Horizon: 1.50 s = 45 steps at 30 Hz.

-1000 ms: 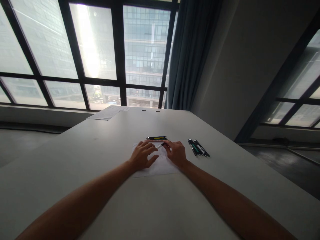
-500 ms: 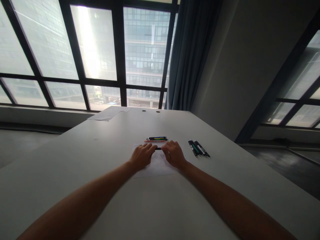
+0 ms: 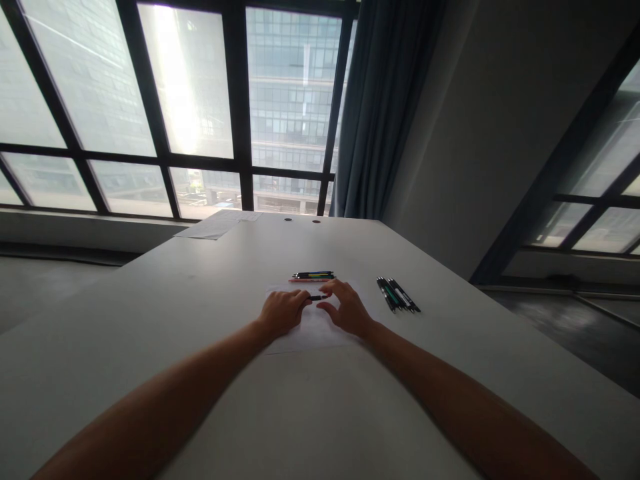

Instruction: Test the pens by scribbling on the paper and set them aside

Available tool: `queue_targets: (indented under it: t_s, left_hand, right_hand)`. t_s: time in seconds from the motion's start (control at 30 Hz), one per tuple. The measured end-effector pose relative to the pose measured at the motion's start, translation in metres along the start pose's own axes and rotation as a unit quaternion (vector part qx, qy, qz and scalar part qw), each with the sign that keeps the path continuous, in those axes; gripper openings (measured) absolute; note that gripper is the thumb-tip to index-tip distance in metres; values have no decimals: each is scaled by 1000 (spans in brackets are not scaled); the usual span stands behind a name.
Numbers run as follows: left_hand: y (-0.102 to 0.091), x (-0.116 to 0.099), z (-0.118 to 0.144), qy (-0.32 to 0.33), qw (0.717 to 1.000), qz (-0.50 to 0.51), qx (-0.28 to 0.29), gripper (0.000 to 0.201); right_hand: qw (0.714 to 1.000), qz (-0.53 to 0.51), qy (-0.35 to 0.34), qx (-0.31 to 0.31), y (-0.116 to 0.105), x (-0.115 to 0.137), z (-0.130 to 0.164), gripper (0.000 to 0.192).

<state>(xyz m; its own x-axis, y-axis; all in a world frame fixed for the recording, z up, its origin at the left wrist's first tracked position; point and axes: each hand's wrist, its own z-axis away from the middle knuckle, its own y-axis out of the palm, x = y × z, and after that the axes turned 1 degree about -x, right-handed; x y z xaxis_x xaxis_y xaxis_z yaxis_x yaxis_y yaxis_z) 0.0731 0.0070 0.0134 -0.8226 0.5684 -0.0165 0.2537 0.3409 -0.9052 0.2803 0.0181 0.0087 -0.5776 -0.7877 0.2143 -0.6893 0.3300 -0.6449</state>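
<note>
A short dark pen (image 3: 317, 297) lies crosswise between the two hands, above a white sheet of paper (image 3: 313, 330) on the grey table (image 3: 210, 280). Its left end is at the fingertips of the left hand (image 3: 281, 313), and its right end points toward the right hand (image 3: 345, 308), just beside that hand's thumb and forefinger.

The left hand is curled, its fingers drawn together around the pen's left end; it appears to pinch the pen, though the contact is too small to make out for certain. The heel of this hand rests on the sheet.

The right hand is partly spread, with the forefinger stretched forward and the thumb held apart from it, forming a loose gap open toward the pen's right end. Whether those fingertips touch the pen cannot be told. The rest of the hand lies on the sheet's right part.

Just beyond the hands, a small row of pens (image 3: 314, 276) lies side by side along the sheet's far edge, with yellow, green and pink showing. To the right, well apart from the right hand, another bunch of dark pens (image 3: 397, 295) lies at a slant on the bare table. Loose papers (image 3: 216, 225) lie at the table's far end near the window (image 3: 200, 107).
</note>
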Motion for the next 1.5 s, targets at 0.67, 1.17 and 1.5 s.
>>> queue_targets:
  t_s: [0.67,1.17,1.5]
  left_hand:
    - [1,2,-1,-22,1000,21,7,30]
    - [2,3,-2,-28,999,14,6,31]
    - [2,3,-2,-54,998,20,9,30]
  right_hand:
    - [990,-62,119,49,6,1,3,18]
    - [980,-134,144,25,6,1,1,11]
    - [982,-87,165,-33,1,-11,-2,12]
